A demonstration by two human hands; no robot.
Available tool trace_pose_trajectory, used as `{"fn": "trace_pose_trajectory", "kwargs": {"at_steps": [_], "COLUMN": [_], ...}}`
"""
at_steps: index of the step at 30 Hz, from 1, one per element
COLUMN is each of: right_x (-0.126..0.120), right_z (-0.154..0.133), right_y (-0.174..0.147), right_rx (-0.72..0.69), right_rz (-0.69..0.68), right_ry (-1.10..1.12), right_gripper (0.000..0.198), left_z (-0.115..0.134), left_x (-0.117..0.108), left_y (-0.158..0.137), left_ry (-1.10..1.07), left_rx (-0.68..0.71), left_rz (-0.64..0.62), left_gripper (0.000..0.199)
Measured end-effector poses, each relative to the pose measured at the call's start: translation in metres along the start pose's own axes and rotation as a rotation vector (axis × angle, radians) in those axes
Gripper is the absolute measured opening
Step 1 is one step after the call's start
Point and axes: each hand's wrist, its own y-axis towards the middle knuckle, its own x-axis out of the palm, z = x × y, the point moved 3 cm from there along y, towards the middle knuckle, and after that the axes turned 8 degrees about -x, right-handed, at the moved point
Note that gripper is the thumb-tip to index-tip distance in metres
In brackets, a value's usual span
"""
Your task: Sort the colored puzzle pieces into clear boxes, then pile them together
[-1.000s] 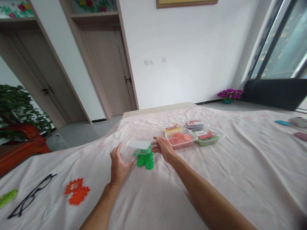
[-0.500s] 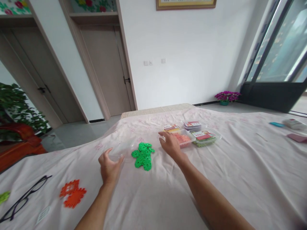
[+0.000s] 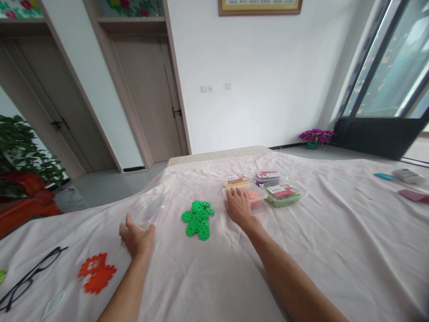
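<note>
My left hand (image 3: 136,239) curves its fingers and thumb around the near end of a clear plastic container or lid (image 3: 149,209); which of the two it is, I cannot tell. To the right of that lies a pile of green notched discs (image 3: 198,219) on the cloth. My right hand (image 3: 238,206) is on an uncovered clear plastic box (image 3: 262,196) of orange pieces (image 3: 253,195), fingers over its left side. Part of the box is hidden under the hand. Two orange-red toothed pieces (image 3: 97,273) rest left of my left forearm.
Behind and beside the open box stand labelled boxes: yellow (image 3: 237,180), purple (image 3: 267,177) and green (image 3: 284,193). Black-framed glasses (image 3: 31,277) lie at the left. At the far right are a blue item (image 3: 384,176), a white pack (image 3: 408,175) and a dark pink item (image 3: 414,196).
My left hand has moved left with the clear plastic piece, away from the green discs. My right hand has come down onto the orange pieces' box, which has shifted slightly left.
</note>
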Motion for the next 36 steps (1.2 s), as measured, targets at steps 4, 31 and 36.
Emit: {"fn": "trace_pose_trajectory", "kwargs": {"at_steps": [4, 31, 36], "right_x": [-0.003, -0.021, -0.032], "right_z": [-0.031, -0.082, -0.090], "right_y": [-0.003, -0.028, -0.030], "right_rx": [-0.082, -0.465, -0.492], "right_rz": [0.057, 0.370, 0.324], "right_ry": [0.066, 0.890, 0.942], "right_gripper": [0.035, 0.042, 0.040], "left_z": [-0.004, 0.105, 0.098], "left_x": [-0.001, 0.027, 0.028], "left_y": [0.001, -0.106, -0.102], "left_ry": [-0.062, -0.367, -0.363], "left_rx": [-0.075, 0.595, 0.555], "left_rz": [0.014, -0.449, -0.443], "left_gripper": [0.089, 0.095, 0.068]}}
